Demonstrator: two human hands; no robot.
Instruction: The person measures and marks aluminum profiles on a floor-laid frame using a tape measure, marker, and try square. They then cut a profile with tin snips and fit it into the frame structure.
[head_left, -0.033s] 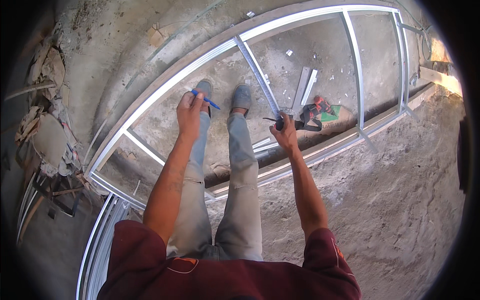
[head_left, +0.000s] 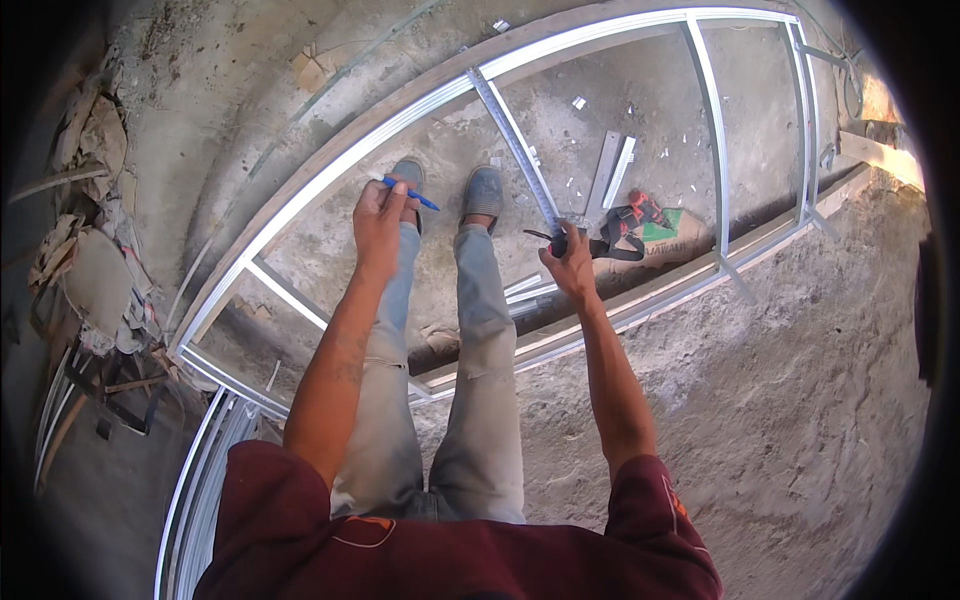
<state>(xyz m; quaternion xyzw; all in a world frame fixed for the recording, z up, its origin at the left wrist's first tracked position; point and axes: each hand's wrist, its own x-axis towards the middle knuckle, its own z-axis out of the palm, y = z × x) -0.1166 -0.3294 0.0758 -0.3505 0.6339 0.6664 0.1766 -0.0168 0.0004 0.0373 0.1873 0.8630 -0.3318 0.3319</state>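
Note:
My left hand (head_left: 378, 222) is closed around a blue pen (head_left: 412, 194), held above my left shoe with one end pointing right. Further right, my right hand (head_left: 571, 262) grips a dark tape measure (head_left: 557, 243), partly hidden by my fingers. From it the tape blade (head_left: 515, 145) stretches away to the far rail, lying along a metal crosspiece. Both belong to the area inside a long metal frame (head_left: 360, 150) of shiny profiles on the ground. I stand inside this frame, a shoe (head_left: 483, 192) near the crosspiece.
Right of my right hand lie a red and black power tool (head_left: 635, 215) with a strap and a brown and green sack (head_left: 665, 235). Metal offcuts (head_left: 618, 172) and small scraps are scattered beyond. Torn cardboard (head_left: 95, 270) is heaped at left; more metal profiles (head_left: 205, 480) lie at lower left.

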